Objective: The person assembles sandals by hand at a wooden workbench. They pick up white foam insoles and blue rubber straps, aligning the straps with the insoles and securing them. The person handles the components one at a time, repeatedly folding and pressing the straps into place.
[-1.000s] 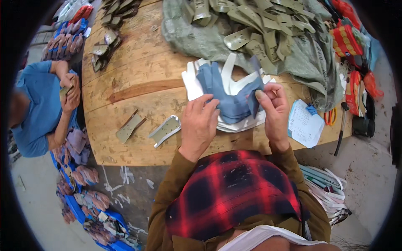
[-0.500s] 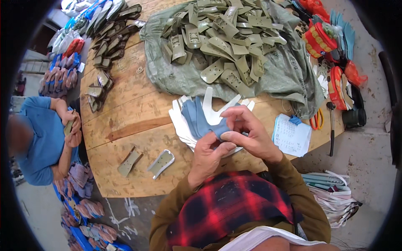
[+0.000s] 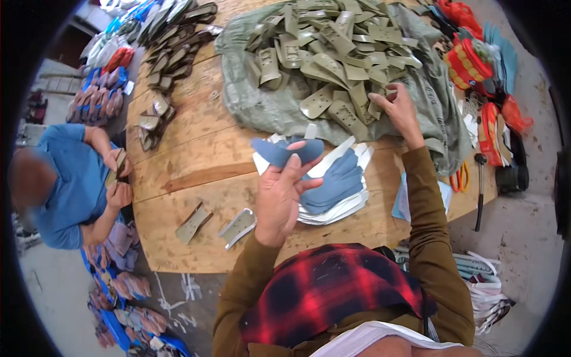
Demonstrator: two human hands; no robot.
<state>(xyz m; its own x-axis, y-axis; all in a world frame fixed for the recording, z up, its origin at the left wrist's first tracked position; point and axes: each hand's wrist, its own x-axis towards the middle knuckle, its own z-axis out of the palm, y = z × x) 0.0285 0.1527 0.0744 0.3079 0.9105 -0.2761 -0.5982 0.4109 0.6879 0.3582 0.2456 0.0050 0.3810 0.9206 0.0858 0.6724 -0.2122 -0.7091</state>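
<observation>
My left hand [image 3: 278, 199] pinches a blue cloth piece [image 3: 288, 153] and holds it up over the table, left of a stack of blue and white cut pieces. The blue cut pieces [image 3: 336, 184] lie on top of the white ones [image 3: 348, 213]. At the right near edge of a big heap of olive curved plates with holes [image 3: 348, 119], my right hand [image 3: 399, 113] reaches in with bent fingers apart. I see nothing held between them. Two separate plates lie nearer me on the wood: a bare olive one [image 3: 193, 223] and one with a white edge [image 3: 238, 228].
The heap rests on a green woven sack [image 3: 238, 101]. Darker plates [image 3: 172, 59] are piled at far left. Paper [image 3: 401, 199], orange-handled scissors [image 3: 460, 177] and a hammer [image 3: 480, 190] lie at the right edge. A co-worker in blue [image 3: 74, 184] handles a plate at left.
My hands have parted. The left has lifted a blue cloth piece off the stack; the right has gone up and right to the olive heap. The view has shifted slightly.
</observation>
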